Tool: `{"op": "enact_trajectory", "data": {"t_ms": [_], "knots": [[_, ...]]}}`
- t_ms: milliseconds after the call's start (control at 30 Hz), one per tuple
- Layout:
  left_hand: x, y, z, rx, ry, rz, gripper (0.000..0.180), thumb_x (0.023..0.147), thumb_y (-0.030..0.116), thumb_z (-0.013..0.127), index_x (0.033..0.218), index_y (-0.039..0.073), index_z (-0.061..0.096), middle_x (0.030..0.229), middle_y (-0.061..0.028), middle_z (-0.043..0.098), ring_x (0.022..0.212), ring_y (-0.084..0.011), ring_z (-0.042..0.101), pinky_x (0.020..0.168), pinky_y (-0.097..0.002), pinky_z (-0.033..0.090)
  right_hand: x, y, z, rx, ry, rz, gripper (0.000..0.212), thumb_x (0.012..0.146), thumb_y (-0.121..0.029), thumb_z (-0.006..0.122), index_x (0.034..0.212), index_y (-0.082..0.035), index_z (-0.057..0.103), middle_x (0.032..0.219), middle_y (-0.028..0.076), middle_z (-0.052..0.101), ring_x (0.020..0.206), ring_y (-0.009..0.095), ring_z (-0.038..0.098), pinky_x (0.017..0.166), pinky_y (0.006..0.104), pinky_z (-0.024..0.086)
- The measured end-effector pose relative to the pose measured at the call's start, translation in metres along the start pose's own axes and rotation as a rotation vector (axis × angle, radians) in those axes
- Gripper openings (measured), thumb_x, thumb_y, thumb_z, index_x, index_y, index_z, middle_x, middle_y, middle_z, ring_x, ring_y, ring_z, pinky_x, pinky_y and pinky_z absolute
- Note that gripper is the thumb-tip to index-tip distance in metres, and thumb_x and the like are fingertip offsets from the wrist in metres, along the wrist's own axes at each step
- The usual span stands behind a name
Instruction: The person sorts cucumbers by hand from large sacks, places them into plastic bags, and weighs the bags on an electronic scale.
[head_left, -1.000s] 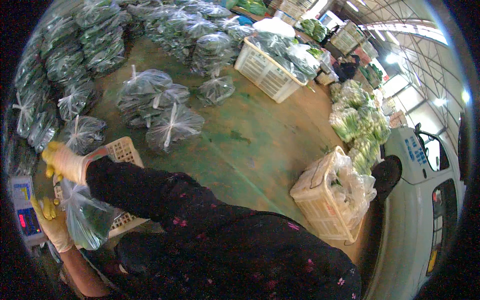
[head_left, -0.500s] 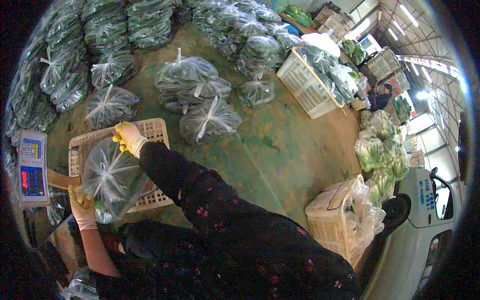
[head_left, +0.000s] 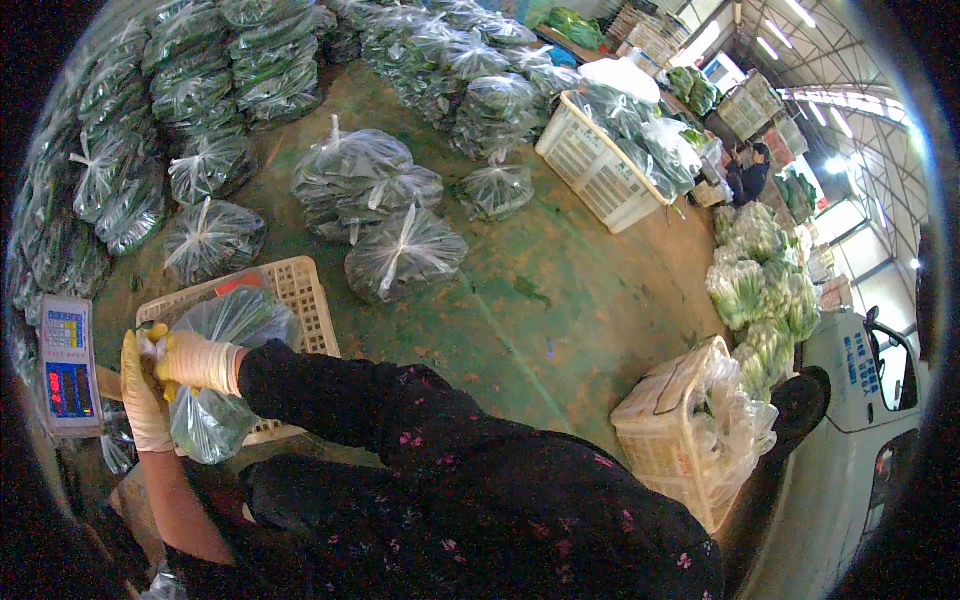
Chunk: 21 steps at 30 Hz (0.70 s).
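Note:
A clear plastic bag of green vegetables (head_left: 225, 385) sits in a cream plastic crate (head_left: 300, 290) at the lower left. My right hand (head_left: 198, 360), in a cream glove, grips the bag's gathered neck from the right. My left hand (head_left: 142, 395), also gloved, holds the same neck from the left. Both hands meet at the bag's top, next to a weighing scale with a lit display (head_left: 67, 365). A dark flowered sleeve covers my right arm.
Several tied bags of greens (head_left: 400, 250) lie on the green floor and stack along the far left (head_left: 110, 170). White crates of bagged greens stand at the upper right (head_left: 600, 160) and lower right (head_left: 675, 440). A person (head_left: 750, 175) crouches far off. A white vehicle (head_left: 860, 400) is on the right.
The bag has turned in the crate and both hands have come together on its neck. My view has swung, bringing the crate and scale nearer the middle left.

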<state>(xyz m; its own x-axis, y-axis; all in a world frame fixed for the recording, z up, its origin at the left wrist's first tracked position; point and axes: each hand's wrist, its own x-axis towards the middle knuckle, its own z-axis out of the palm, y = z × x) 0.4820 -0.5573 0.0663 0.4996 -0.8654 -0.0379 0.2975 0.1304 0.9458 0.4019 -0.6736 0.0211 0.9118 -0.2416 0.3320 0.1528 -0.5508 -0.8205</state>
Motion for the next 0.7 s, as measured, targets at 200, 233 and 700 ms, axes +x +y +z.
{"op": "enact_trajectory", "data": {"t_ms": [200,233,700], "knots": [[-0.009,-0.040,-0.009,0.148,-0.168,0.078,0.060,0.088,0.041,0.061,0.132,0.005,0.043,0.126,-0.0063,0.052,0.116,-0.0186,0.049,0.097,-0.0323,0.041,0.001,-0.018,-0.027,1.300,0.111,0.579,0.023,0.084,-0.034,0.062,0.081,-0.012,0.061,0.069,0.003,0.060,0.056,0.018,0.055,0.048,0.0338,0.040],[0.001,-0.059,-0.017,0.009,-0.184,0.023,0.056,0.088,0.037,0.061,0.131,0.005,0.044,0.126,-0.0064,0.052,0.118,-0.0195,0.048,0.097,-0.0326,0.041,0.001,-0.019,-0.029,1.369,0.139,0.644,0.024,0.085,-0.035,0.062,0.082,-0.012,0.060,0.070,0.002,0.060,0.057,0.017,0.055,0.050,0.0345,0.040],[-0.019,-0.056,-0.026,0.483,0.175,0.150,0.018,0.091,0.014,0.057,0.103,0.002,0.064,0.086,-0.0010,0.059,0.076,-0.0102,0.052,0.067,-0.0256,0.043,-0.061,-0.020,-0.063,0.646,-0.172,0.416,0.044,0.088,-0.047,0.055,0.100,-0.005,0.064,0.081,0.009,0.067,0.068,0.024,0.064,0.060,0.0321,0.050]]}}
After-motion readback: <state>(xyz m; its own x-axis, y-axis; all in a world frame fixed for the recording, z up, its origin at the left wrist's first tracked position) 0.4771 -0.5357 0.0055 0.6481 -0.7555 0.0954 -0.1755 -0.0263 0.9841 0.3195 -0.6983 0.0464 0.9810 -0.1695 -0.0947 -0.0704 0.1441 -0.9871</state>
